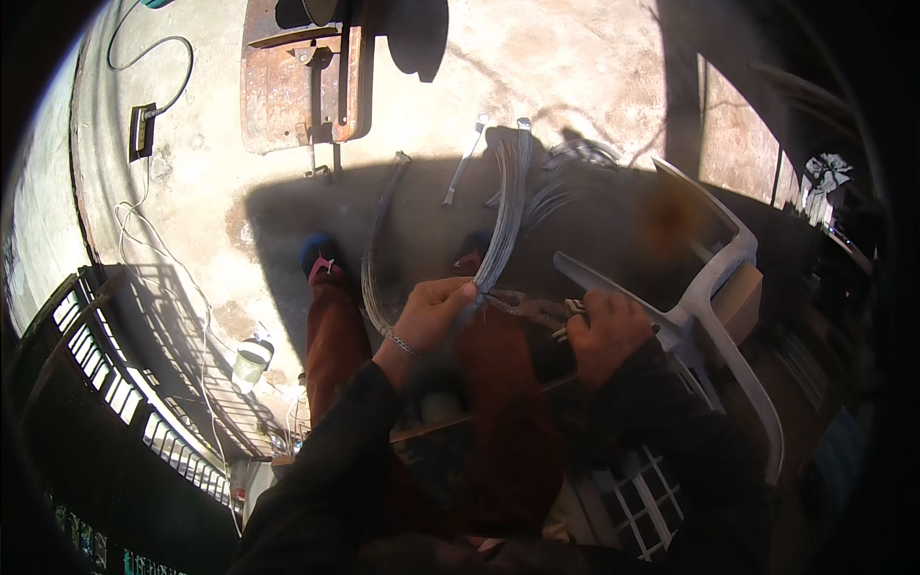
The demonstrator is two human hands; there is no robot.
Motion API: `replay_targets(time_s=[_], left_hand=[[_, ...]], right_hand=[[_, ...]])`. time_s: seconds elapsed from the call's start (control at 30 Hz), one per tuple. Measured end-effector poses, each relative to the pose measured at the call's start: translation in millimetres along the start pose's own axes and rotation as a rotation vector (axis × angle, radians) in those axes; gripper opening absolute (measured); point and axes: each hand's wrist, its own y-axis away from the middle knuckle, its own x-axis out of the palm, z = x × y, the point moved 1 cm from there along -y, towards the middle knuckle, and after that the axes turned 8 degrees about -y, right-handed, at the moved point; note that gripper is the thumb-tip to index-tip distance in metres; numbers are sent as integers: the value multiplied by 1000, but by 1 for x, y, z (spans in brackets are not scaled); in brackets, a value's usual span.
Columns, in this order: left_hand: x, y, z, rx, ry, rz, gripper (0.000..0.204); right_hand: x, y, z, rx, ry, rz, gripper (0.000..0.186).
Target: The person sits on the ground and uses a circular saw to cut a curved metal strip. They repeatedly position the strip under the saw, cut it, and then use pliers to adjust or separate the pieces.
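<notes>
A curved bundle of grey wires [512, 201] is gripped near its lower end by the left hand [433, 311], whose wrist is ringed by a chain bracelet [401, 342]. Pliers [510, 303] are held in the right hand [610, 331], their tips brought up to that end. Farther off, more wires [565, 192] are seen on the shaded floor [431, 216]. The right side is taken up by a white chair [736, 254]; at left, a bucket [251, 364] is lit by sun.
</notes>
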Motion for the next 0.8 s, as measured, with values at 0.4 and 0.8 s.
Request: replay_targets(time_s=[0.4,0.8], left_hand=[[18,-14,-11,16,54,-18,37],[11,-5,-12,28,104,15,37]], right_hand=[[-56,-7,32,84,200,110,13],[-51,-13,36,-7,249,70,12]])
